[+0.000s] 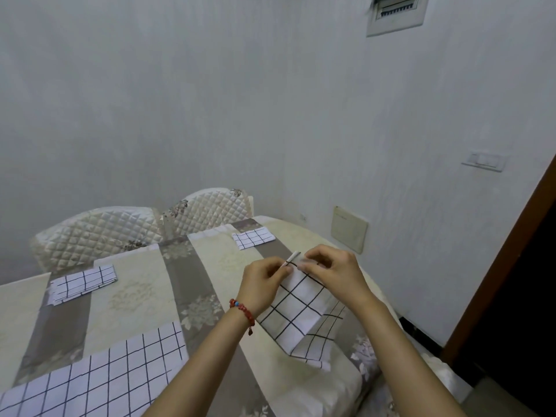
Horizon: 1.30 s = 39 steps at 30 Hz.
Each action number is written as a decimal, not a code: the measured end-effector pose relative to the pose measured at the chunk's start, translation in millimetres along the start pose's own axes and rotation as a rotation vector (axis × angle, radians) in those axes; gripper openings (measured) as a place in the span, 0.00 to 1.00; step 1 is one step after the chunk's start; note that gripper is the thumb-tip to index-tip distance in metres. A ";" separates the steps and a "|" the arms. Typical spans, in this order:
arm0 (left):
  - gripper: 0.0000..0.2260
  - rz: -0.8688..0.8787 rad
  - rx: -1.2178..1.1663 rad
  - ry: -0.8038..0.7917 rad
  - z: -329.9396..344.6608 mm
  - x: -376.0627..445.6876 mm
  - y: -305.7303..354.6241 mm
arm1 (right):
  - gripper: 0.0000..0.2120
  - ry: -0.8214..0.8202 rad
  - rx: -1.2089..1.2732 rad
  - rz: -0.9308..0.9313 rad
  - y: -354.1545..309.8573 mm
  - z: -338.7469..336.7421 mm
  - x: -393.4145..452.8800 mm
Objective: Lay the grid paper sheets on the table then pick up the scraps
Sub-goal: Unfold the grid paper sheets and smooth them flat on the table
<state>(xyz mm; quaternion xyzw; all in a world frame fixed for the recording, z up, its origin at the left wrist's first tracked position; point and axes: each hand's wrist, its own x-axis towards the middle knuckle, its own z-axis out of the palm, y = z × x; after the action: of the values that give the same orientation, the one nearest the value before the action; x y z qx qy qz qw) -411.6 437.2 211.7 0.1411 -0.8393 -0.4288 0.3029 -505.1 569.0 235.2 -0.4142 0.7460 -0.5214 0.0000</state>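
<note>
head view: both hands' grips pinch one grid sheet; three more sheets lie on the table.

A folded grid paper sheet is held above the table by both hands, the left hand and the right hand pinching its top edge, where a narrow strip sticks up. A red bead bracelet is worn on the left wrist. Three more grid sheets are laid on the patterned cloth: near left, middle left, far. Two quilted chair backs are seen beyond the table.
</note>
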 end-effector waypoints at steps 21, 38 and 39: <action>0.12 -0.215 -0.260 0.319 -44.5 15.0 -34.5 | 0.18 0.450 0.194 0.317 30.6 -16.7 0.6; 0.10 0.031 0.064 -0.043 -14.1 15.7 13.3 | 0.20 -0.060 -0.225 -0.007 -7.4 -4.7 11.4; 0.08 0.027 0.035 -0.081 -13.1 17.5 14.0 | 0.23 -0.069 -0.233 -0.009 -7.1 -4.9 11.4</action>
<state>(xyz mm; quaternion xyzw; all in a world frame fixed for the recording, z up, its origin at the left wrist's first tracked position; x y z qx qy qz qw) -416.6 428.5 235.7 0.1178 -0.8601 -0.4153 0.2718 -510.3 564.9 247.9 -0.4325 0.7993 -0.4165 -0.0248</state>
